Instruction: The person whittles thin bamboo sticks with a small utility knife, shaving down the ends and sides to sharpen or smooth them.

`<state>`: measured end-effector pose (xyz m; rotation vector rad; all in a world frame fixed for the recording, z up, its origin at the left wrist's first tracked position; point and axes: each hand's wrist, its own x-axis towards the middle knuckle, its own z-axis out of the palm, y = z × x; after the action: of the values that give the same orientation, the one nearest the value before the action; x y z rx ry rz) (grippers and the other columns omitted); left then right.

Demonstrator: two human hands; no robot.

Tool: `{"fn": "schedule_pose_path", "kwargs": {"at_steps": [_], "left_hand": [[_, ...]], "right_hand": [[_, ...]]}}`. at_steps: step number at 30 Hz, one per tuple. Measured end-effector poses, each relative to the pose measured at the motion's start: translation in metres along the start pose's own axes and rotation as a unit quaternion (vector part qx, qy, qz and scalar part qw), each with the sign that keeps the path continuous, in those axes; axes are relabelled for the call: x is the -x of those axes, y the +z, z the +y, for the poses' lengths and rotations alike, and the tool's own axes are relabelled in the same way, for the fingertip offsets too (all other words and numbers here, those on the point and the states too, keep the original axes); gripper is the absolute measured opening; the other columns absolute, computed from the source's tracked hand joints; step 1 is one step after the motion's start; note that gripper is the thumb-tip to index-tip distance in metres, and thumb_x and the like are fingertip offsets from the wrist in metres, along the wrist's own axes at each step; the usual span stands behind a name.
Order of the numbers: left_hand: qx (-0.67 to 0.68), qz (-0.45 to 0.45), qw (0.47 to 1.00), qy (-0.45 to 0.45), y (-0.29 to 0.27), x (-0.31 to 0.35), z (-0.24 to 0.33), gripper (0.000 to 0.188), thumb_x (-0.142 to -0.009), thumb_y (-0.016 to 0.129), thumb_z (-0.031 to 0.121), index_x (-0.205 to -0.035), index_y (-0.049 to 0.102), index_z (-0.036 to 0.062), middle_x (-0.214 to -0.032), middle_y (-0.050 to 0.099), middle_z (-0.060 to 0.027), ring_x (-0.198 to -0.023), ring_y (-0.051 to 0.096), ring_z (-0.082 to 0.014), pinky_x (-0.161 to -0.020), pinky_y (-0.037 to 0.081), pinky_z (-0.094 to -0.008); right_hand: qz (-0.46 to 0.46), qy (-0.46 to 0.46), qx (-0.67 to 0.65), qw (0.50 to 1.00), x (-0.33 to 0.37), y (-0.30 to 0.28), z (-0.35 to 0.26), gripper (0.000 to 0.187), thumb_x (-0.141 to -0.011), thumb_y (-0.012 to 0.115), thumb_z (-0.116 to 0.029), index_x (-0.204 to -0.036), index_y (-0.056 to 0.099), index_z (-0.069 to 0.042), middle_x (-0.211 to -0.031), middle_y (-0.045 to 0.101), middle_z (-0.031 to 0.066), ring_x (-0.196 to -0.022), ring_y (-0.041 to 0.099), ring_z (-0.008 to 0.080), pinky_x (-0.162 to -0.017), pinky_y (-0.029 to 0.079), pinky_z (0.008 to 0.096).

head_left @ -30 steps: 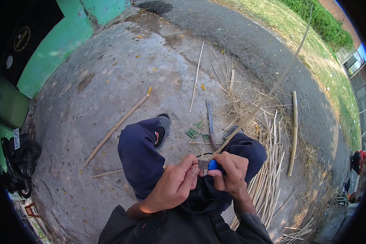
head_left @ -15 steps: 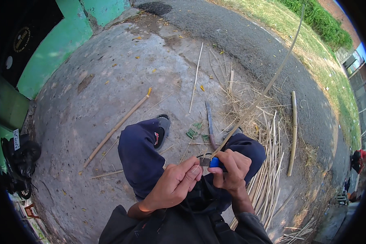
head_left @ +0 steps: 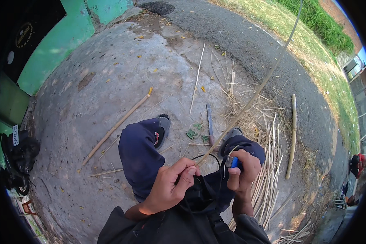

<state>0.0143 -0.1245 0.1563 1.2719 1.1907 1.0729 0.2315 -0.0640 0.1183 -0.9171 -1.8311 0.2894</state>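
Observation:
My left hand (head_left: 171, 187) pinches the lower end of a long, thin bamboo strip (head_left: 250, 105) between thumb and fingers. The strip slants up and away to the right, past my right knee, to the upper edge of the view. My right hand (head_left: 248, 173) is closed on a small blue-handled blade (head_left: 235, 162), held to the right of the strip and apart from it. A thin pale shaving curls beside the blade. Between my feet and beyond them lies a large knife (head_left: 210, 120) with a grey blade and brown handle.
Split bamboo strips (head_left: 268, 175) lie heaped beside my right leg, with shavings (head_left: 248, 107) beyond. A thick pole (head_left: 293, 136) lies farther right, a bamboo stick (head_left: 118, 126) to the left. A thin stick (head_left: 197, 77) lies ahead. A black motorcycle (head_left: 22, 156) stands far left.
My right hand with the blue-handled blade has moved right, away from my left hand, and a pale shaving now shows at it. My left hand still pinches the strip.

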Motion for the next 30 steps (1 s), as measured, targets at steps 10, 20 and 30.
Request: {"fn": "schedule_pose_path", "kwargs": {"at_steps": [10,20,30], "left_hand": [[0.02,-0.085,0.996,-0.03,-0.006,-0.004,-0.003,0.023,-0.113,0.05,0.016,-0.101,0.061,0.0007,-0.069,0.058,-0.003,-0.06,0.053,-0.0097,-0.059,0.044,-0.0273],[-0.031,-0.06,0.998,-0.004,-0.005,-0.005,-0.002,0.022,-0.112,0.051,0.015,-0.097,0.061,0.0015,-0.067,0.054,-0.0038,-0.055,0.049,-0.0098,-0.055,0.039,-0.0281],[-0.07,0.005,0.996,0.06,0.002,0.009,-0.012,0.011,-0.107,0.06,0.008,-0.101,0.066,0.0011,-0.07,0.062,-0.0066,-0.055,0.058,-0.0144,-0.055,0.044,-0.0264]], "right_hand": [[-0.107,-0.003,0.007,0.994,0.0,0.008,-0.009,0.032,-0.087,0.082,-0.033,-0.099,0.071,-0.005,-0.072,0.062,0.0057,-0.057,0.061,0.0241,-0.053,0.046,0.0348],[-0.082,-0.003,0.027,0.996,0.0,0.015,-0.006,0.036,-0.095,0.074,-0.036,-0.095,0.069,0.0,-0.067,0.055,0.0081,-0.054,0.056,0.0259,-0.053,0.042,0.0351],[0.152,0.212,-0.136,0.956,-0.008,-0.01,0.023,0.053,-0.108,0.055,-0.051,-0.1,0.062,0.001,-0.071,0.054,0.0013,-0.06,0.045,0.009,-0.053,0.03,0.0283]]}}
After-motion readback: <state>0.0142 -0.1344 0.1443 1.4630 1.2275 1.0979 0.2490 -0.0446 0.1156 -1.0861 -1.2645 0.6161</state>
